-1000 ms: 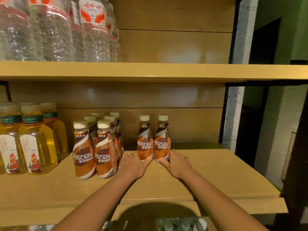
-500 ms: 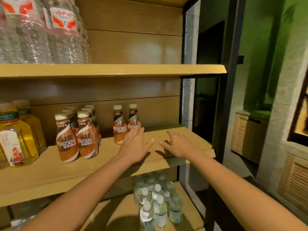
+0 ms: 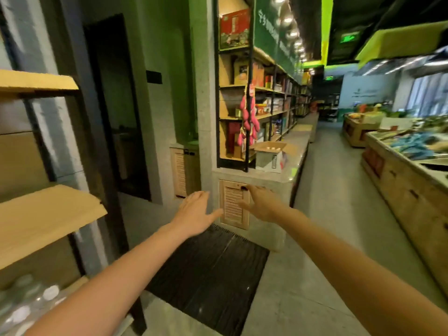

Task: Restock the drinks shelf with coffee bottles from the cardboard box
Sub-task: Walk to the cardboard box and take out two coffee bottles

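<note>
An open cardboard box (image 3: 269, 156) with white bottle caps showing inside sits on a grey stone counter (image 3: 274, 177) ahead, beside a tall goods rack. My left hand (image 3: 194, 213) and my right hand (image 3: 260, 204) are stretched out in mid-air in front of me, fingers apart, holding nothing, well short of the box. The wooden drinks shelf (image 3: 46, 219) is at the far left edge; its coffee bottles are out of view.
A black floor mat (image 3: 208, 275) lies below my hands. Clear water bottles (image 3: 26, 301) stand on the lowest shelf at bottom left. A dark doorway (image 3: 116, 105) opens left of the counter. A wooden produce stand (image 3: 407, 185) lines the right side of the aisle.
My view has swung right, away from the drinks shelf and toward the aisle. Both hands left the two coffee bottles on the shelf and now hang empty in the air.
</note>
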The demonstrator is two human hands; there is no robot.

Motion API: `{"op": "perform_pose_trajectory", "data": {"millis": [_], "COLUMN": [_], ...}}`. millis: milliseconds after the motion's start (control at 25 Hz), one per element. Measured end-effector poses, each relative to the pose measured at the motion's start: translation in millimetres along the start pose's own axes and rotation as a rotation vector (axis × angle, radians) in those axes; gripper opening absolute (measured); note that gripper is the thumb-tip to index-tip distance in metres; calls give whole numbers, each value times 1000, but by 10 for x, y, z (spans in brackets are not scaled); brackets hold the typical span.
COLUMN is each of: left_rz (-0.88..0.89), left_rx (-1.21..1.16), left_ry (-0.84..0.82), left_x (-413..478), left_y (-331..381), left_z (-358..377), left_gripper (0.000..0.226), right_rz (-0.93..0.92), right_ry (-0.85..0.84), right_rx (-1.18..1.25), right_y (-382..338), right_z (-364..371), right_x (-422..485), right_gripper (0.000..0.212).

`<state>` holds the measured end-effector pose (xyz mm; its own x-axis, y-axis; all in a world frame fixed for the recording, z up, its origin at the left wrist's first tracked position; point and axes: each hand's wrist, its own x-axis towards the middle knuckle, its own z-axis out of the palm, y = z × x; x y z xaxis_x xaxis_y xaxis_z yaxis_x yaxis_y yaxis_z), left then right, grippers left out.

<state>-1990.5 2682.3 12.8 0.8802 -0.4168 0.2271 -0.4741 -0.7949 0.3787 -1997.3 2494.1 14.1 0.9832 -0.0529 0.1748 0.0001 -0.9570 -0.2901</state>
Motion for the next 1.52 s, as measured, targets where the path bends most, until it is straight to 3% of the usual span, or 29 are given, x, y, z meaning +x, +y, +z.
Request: {"op": "perform_pose_trajectory", "data": {"millis": [120, 280, 640, 880, 1120, 1280, 1520], "left_rz": [170, 261, 258, 280, 271, 234, 221], "left_rx": [-95, -198, 44, 116, 153, 72, 88], "left_ry": [-75, -102, -123, -125, -88, -132, -116], "left_x": [561, 1347, 3484, 4948, 6854, 8086, 9684], "left_y": [827, 1903, 3623, 3848, 3792, 3739, 3859], "left_z": [467, 1128, 2313, 2939, 3332, 3571, 4134], "left_gripper": [56, 50, 66, 68, 61, 68, 52], "right_rz": [138, 241, 348, 309, 259, 250, 217], "right_ry": [42, 70, 50, 36, 91, 49, 14], "right_rx": [-36, -96, -236, -231, -228, -193, -194], "right_y": [1003, 2157, 4608, 5570, 6466, 7049, 8191], "right_z": [-340, -777, -1714, -1597, -1675, -1739, -1628], "right_x": [-178, -212, 694, 1877, 3633, 4607, 6134], "right_gripper": [63, 62, 62, 63, 59, 60, 65]}}
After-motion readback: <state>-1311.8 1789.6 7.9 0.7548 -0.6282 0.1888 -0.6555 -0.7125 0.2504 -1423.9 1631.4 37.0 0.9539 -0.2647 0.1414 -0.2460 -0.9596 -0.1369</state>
